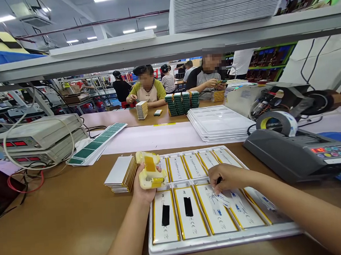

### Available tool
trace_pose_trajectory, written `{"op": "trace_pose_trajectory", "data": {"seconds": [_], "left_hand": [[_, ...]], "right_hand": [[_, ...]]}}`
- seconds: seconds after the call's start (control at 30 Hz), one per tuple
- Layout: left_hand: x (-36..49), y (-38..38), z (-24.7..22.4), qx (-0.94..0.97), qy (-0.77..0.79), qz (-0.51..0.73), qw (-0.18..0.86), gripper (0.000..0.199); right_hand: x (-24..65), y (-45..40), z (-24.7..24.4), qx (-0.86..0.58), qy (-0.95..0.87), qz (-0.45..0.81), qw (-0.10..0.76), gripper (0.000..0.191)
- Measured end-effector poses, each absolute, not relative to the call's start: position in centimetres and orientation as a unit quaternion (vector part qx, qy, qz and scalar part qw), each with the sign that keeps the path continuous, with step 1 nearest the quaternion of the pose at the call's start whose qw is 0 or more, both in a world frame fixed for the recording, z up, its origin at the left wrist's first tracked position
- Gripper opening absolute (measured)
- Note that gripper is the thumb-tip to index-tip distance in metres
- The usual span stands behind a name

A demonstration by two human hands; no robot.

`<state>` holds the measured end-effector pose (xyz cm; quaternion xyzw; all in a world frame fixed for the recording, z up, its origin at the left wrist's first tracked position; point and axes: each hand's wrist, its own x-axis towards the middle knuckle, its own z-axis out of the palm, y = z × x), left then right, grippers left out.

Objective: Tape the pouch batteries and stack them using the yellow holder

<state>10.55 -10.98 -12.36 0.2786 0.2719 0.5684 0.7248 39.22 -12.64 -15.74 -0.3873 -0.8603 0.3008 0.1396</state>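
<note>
My left hand [143, 182] is wrapped round a cream-coloured plastic block [151, 169] with amber tape on it, over the tray's left edge. My right hand [226, 178] is closed in a pinch above the front row, with a small black tape piece [218, 180] at its fingers. Clear-white backing liner pieces [224, 199] with blue print lie just under those fingertips. Flat white battery packs [188, 227] with yellow edges fill a white tray [222, 239] in two rows. The two front-left packs carry black tape strips [165, 215].
A stack of battery packs [120, 174] stands left of the tray. To the right sits a grey tape dispenser [297, 155] with a tape roll [286, 123]. White trays [218, 121], green-panelled sheets [98, 142] and meters [39, 136] lie behind. Two people work across the bench under a shelf [155, 46].
</note>
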Motion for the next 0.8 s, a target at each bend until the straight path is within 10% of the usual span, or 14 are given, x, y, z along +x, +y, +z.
{"op": "trace_pose_trajectory", "data": {"seconds": [0.57, 0.8], "left_hand": [[10.7, -11.0, -12.1, 0.27, 0.286, 0.581, 0.713, 0.026], [10.8, -10.9, -11.9, 0.271, 0.295, 0.575, 0.713, 0.027]], "right_hand": [[40.2, -14.3, -15.0, -0.288, -0.817, 0.482, 0.131, 0.034], [44.2, -14.0, -15.8, -0.478, -0.819, 0.293, 0.121, 0.014]]}}
